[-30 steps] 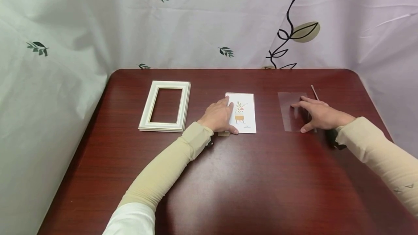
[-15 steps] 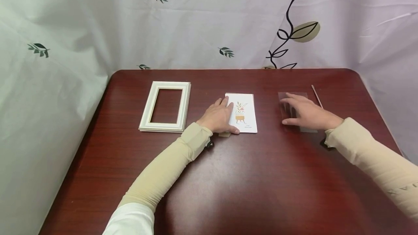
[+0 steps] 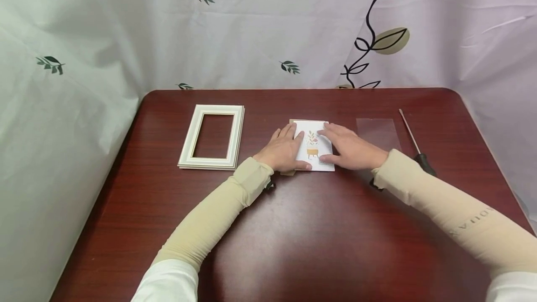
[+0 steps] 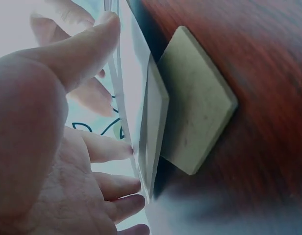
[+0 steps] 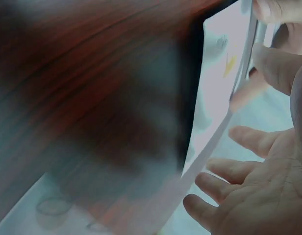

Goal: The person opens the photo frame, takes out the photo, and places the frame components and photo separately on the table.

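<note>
A white card (image 3: 313, 164) printed with a plant in an orange pot lies at the middle of the table. A brown board (image 3: 291, 120) shows under its left and top edges. My left hand (image 3: 282, 151) rests on the card's left side, fingers spread and thumb at the lower left. Over the right side reaches my right hand (image 3: 350, 147), its fingers slightly bent; I cannot tell whether they press on the card. In the left wrist view, a tan flat piece (image 4: 197, 103) sits below the card and board. The right wrist view shows the card (image 5: 214, 93) beside my right hand's fingers.
A white picture frame (image 3: 189, 136) lies at the left. To the right of the card is a clear plastic sheet (image 3: 379, 130), partly behind the right arm. A screwdriver (image 3: 411, 134) with a dark handle lies beyond it. A patterned curtain (image 3: 251, 27) hangs behind the table.
My right hand has moved left from over the clear sheet to the card's right side, uncovering the screwdriver. The card has slid slightly right over the board; the left hand has barely moved.
</note>
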The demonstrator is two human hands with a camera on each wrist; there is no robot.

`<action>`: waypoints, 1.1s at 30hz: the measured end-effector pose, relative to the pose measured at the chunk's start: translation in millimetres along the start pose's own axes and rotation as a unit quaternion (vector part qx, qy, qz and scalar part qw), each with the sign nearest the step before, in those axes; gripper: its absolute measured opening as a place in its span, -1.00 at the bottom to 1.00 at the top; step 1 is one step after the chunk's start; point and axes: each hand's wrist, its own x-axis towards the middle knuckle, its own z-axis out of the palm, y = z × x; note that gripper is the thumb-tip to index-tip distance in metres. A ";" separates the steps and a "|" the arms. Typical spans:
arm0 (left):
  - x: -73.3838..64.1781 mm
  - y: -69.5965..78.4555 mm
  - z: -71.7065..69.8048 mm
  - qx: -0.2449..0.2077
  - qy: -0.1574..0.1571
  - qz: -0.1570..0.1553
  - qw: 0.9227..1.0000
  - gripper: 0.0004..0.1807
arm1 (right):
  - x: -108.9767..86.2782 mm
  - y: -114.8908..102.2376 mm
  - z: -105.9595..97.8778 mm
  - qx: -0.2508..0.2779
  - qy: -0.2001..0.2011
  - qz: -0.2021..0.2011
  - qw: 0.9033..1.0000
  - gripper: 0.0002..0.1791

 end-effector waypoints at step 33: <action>10.2 -9.9 0.0 -0.025 -0.019 0.032 0.999 0.25 | 5.3 5.8 5.2 -0.013 -0.043 0.011 0.999 -0.14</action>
